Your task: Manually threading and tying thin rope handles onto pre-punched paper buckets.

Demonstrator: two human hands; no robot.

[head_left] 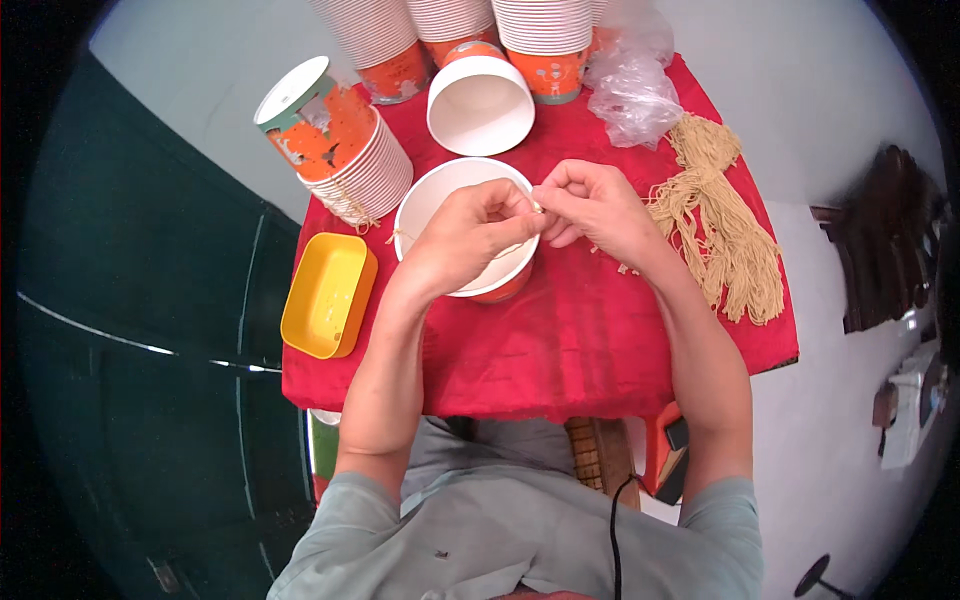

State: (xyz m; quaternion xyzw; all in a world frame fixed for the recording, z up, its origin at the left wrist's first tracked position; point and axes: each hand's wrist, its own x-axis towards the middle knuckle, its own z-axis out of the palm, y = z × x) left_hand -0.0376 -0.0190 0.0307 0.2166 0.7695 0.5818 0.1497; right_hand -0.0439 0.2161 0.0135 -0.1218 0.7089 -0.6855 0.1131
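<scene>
My left hand (468, 232) and my right hand (598, 208) meet fingertip to fingertip above the right side of a white-lined paper tub (425, 195). Both are closed in a pinch, with a small pale bit, seemingly the end of a thin beige string (512, 250), between the fingertips. The string runs below my left fingers across the tub's opening, and a loose end shows at its left rim. Beneath my hands the tub stands upright, its orange outside partly visible. Whatever lies on its bottom is mostly hidden by my left hand.
Right of my hands lies a beige string bundle (715, 220), with a crumpled clear plastic bag (635, 95) behind it. Tall tub stacks (545, 30) and a tipped tub (482, 105) stand at the back. Leftward are another stack (365, 165) and a yellow tray (325, 295) on the red cloth (560, 350).
</scene>
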